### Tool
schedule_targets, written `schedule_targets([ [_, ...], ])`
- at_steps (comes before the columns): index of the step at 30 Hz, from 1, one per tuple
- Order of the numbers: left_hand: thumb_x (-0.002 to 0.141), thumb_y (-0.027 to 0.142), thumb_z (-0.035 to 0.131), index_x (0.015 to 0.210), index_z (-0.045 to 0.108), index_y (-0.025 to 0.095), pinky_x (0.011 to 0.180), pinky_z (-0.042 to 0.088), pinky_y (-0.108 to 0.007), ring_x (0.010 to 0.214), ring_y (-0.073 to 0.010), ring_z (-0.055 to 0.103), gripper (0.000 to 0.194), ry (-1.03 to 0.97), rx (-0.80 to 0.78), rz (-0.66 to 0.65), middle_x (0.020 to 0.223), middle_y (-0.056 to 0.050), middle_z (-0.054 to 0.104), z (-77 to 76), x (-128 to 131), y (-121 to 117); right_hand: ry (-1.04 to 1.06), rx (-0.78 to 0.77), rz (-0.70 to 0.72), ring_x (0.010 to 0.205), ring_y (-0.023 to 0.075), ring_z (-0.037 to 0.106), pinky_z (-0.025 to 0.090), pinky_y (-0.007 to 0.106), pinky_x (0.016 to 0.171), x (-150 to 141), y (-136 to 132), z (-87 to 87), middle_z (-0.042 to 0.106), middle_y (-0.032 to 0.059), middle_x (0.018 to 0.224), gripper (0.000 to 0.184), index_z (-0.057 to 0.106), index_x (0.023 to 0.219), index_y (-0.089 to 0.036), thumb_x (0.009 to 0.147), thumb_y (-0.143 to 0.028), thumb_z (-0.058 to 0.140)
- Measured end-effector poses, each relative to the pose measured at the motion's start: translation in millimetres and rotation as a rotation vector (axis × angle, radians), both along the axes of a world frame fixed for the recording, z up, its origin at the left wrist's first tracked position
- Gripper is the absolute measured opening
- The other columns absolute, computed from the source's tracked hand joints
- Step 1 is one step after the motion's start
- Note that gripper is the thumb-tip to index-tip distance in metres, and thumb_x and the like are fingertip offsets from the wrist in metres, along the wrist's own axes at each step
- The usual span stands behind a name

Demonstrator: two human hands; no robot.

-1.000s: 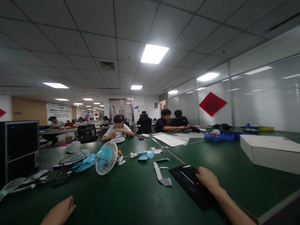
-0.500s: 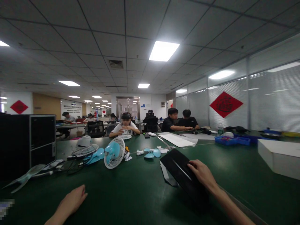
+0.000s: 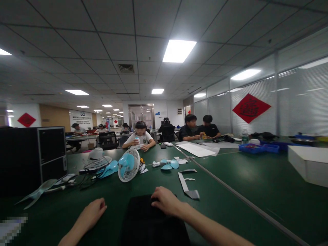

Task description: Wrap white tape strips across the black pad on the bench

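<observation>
From afar, my right hand (image 3: 167, 201) grasps a flat black case (image 3: 151, 223) by its far edge, likely for control; my curled left hand's (image 3: 94, 212) grip I cannot tell.

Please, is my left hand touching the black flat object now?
Apart. The head view shows green tabletop plainly visible between the left hand and the left edge of the black flat object.

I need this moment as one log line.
right hand: holding black flat object | left hand: curled, over green table | ahead: blue-bladed fan
</observation>
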State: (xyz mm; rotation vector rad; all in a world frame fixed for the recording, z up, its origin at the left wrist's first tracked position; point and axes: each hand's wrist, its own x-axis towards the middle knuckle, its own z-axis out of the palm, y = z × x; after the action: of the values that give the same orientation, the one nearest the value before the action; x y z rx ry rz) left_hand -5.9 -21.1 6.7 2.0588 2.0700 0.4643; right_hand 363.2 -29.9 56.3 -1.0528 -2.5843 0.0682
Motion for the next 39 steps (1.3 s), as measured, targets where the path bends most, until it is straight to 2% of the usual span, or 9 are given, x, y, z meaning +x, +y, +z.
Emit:
schedule_targets([
  [7, 0.082, 0.047, 0.043, 0.093, 0.063, 0.018, 0.075, 0.044, -0.028, 0.085, -0.0195, 0.06, 0.037, -0.157, 0.043, -0.166, 0.092, -0.005, 0.065, 7.5, 23, -9, -0.057, -0.004, 0.028, 0.095, 0.0214, 0.057, 0.042, 0.027, 0.077, -41, 11, -6.6, 0.065, 0.0071, 0.101, 0.03, 0.068, 0.107, -0.021, 0.083, -0.036, 0.058],
  [12, 0.073, 0.06, 0.055, 0.115, 0.061, 0.02, 0.091, 0.043, -0.033, 0.106, -0.0246, 0.055, 0.058, -0.295, 0.041, -0.285, 0.114, -0.008, 0.062, 6.6, 44, -16, -0.053, -0.032, -0.021, 0.095, 0.0219, 0.057, 0.043, 0.028, 0.079, -48, 9, -11.8, 0.066, 0.0076, 0.099, 0.028, 0.069, 0.105, -0.021, 0.083, -0.035, 0.057],
  [15, 0.067, 0.06, 0.062, 0.123, 0.056, 0.021, 0.102, 0.037, -0.039, 0.117, -0.0281, 0.048, 0.068, -0.299, 0.021, -0.307, 0.126, -0.01, 0.056, 5.9, 54, -21, -0.015, -0.033, -0.02, 0.096, 0.0218, 0.057, 0.043, 0.028, 0.081, -44, 5, -11.7, 0.065, 0.0072, 0.1, 0.029, 0.068, 0.107, -0.022, 0.083, -0.033, 0.056],
  [19, 0.066, 0.06, 0.064, 0.126, 0.054, 0.022, 0.11, 0.027, -0.043, 0.127, -0.0309, 0.039, 0.073, -0.271, -0.014, -0.306, 0.135, -0.009, 0.049, 10.7, 62, -28, 0.074, 0.008, -0.092, 0.1, 0.021, 0.057, 0.043, 0.029, 0.086, -23, 3, -7.0, 0.062, 0.0065, 0.107, 0.037, 0.061, 0.115, -0.022, 0.081, -0.035, 0.058],
  [23, 0.065, 0.061, 0.063, 0.129, 0.052, 0.021, 0.112, 0.022, -0.046, 0.135, -0.034, 0.027, 0.075, -0.278, -0.076, -0.247, 0.141, -0.009, 0.043, 16.4, 68, -32, 0.043, 0.102, -0.362, 0.103, 0.0245, 0.055, 0.043, 0.033, 0.089, 22, 8, -0.2, 0.06, 0.0102, 0.11, 0.032, 0.062, 0.109, -0.018, 0.08, -0.032, 0.057],
  [26, 0.069, 0.061, 0.06, 0.127, 0.054, 0.02, 0.109, 0.028, -0.043, 0.129, -0.0314, 0.037, 0.072, -0.268, -0.056, -0.282, 0.136, -0.01, 0.047, 18.1, 71, -32, -0.038, 0.125, -0.598, 0.111, 0.0287, 0.052, 0.043, 0.036, 0.091, 60, 15, 0.3, 0.059, 0.0155, 0.114, 0.035, 0.061, 0.108, -0.013, 0.078, -0.031, 0.059],
  [28, 0.07, 0.062, 0.059, 0.124, 0.055, 0.019, 0.107, 0.032, -0.041, 0.124, -0.0295, 0.043, 0.069, -0.266, -0.034, -0.293, 0.133, -0.01, 0.05, 18.5, 73, -33, -0.067, 0.098, -0.69, 0.113, 0.0305, 0.051, 0.043, 0.037, 0.092, 80, 20, -2.5, 0.058, 0.0186, 0.117, 0.04, 0.061, 0.109, -0.01, 0.076, -0.031, 0.063],
  [34, 0.069, 0.063, 0.058, 0.118, 0.06, 0.024, 0.106, 0.032, -0.044, 0.122, -0.0313, 0.045, 0.062, -0.248, 0.011, -0.267, 0.127, -0.008, 0.055, 16.8, 76, -32, -0.051, -0.028, -0.771, 0.098, 0.027, 0.063, 0.047, 0.035, 0.081, 99, 29, -8.2, 0.067, 0.0188, 0.105, 0.024, 0.068, 0.096, -0.012, 0.075, -0.02, 0.059],
  [39, 0.07, 0.065, 0.057, 0.121, 0.058, 0.024, 0.108, 0.03, -0.045, 0.124, -0.0316, 0.042, 0.065, -0.224, 0.012, -0.257, 0.131, -0.007, 0.053, 10.6, 73, -27, 0.023, -0.041, -0.846, 0.092, 0.0263, 0.066, 0.046, 0.034, 0.079, 108, 27, 5.4, 0.07, 0.0194, 0.1, 0.021, 0.07, 0.091, -0.014, 0.076, -0.016, 0.056],
])
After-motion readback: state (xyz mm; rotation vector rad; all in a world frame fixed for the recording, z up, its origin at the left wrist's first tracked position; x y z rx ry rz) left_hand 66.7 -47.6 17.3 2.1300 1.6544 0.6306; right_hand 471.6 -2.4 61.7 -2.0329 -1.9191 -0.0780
